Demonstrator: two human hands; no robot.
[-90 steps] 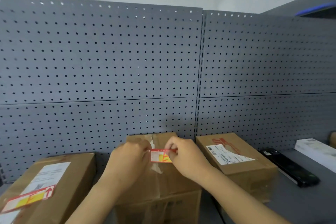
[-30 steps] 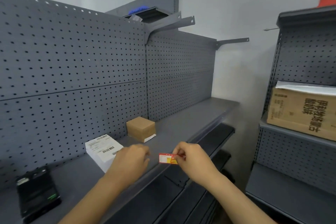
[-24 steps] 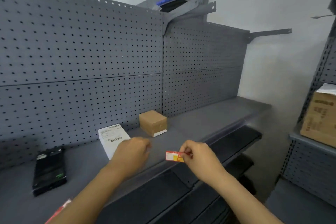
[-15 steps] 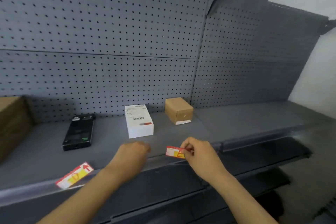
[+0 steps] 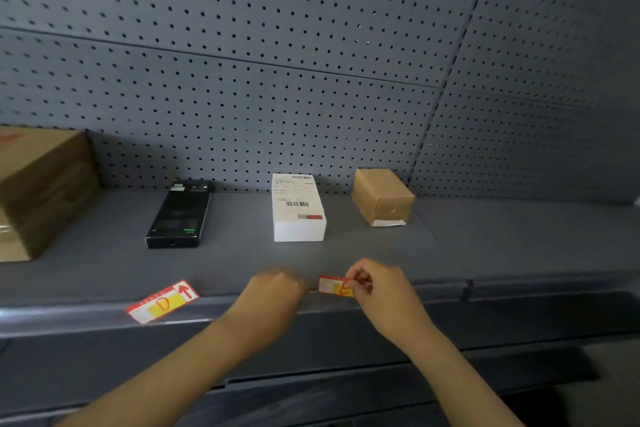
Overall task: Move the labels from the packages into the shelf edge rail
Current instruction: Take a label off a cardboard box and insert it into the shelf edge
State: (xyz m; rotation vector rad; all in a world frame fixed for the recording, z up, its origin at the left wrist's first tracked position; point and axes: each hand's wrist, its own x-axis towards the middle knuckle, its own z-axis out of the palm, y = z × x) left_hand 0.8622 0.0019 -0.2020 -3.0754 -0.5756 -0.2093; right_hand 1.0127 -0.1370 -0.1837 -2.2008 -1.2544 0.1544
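My right hand [image 5: 379,291] pinches a small red-and-yellow label [image 5: 334,285] by its right end, thumb and forefinger curled on it, just above the shelf edge rail [image 5: 519,288]. My left hand [image 5: 273,291] is just left of the label, fingers curled, blurred; cannot tell if it touches. Further left, a second, longer label [image 5: 162,302] lies tilted on the rail. Beyond my fingers on the shelf: white labelled box [image 5: 298,210], small brown package [image 5: 382,196], black device [image 5: 180,215]; large carton [image 5: 38,184] far left.
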